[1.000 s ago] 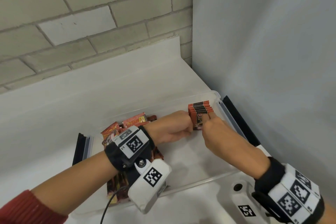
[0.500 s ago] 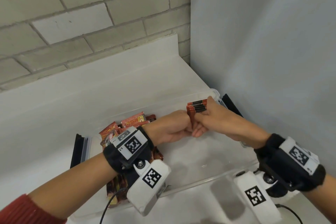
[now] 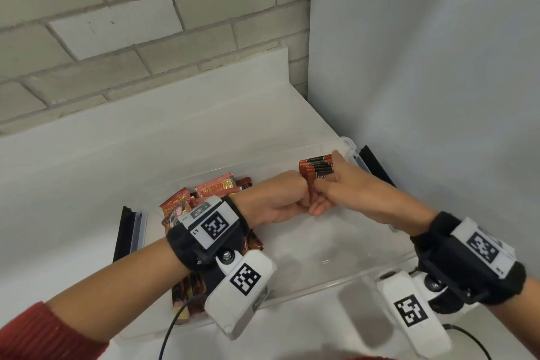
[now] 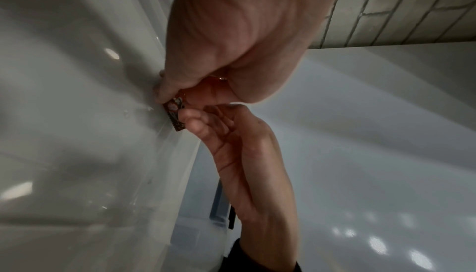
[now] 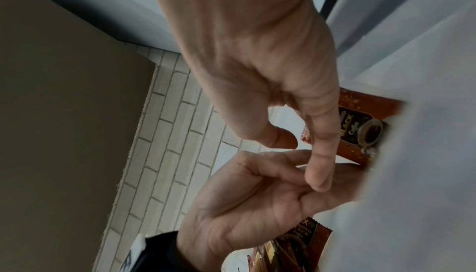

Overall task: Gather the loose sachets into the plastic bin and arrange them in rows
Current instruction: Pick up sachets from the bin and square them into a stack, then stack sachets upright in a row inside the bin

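A clear plastic bin (image 3: 321,283) sits on the white counter. At its far right corner stands a short row of red-and-black sachets (image 3: 317,165) on edge. My left hand (image 3: 302,203) is curled against the row's left front and pinches its edge (image 4: 176,116). From the right, my right hand (image 3: 323,184) holds the row, one finger reaching over its top. In the right wrist view its index finger (image 5: 322,144) lies across a "Black Coffee" sachet (image 5: 360,126), with the thumb at the edge. Loose sachets (image 3: 216,187) are heaped at the bin's left end.
Black latch handles (image 3: 125,231) (image 3: 377,166) stick out at both ends of the bin. A grey wall (image 3: 423,67) rises just right of the bin, and a brick wall (image 3: 117,23) stands behind the counter. A cable (image 3: 172,327) trails from my left wrist.
My right hand has swung from the row's front round to its right side and now reaches over its top. The left hand has stayed curled against the row.
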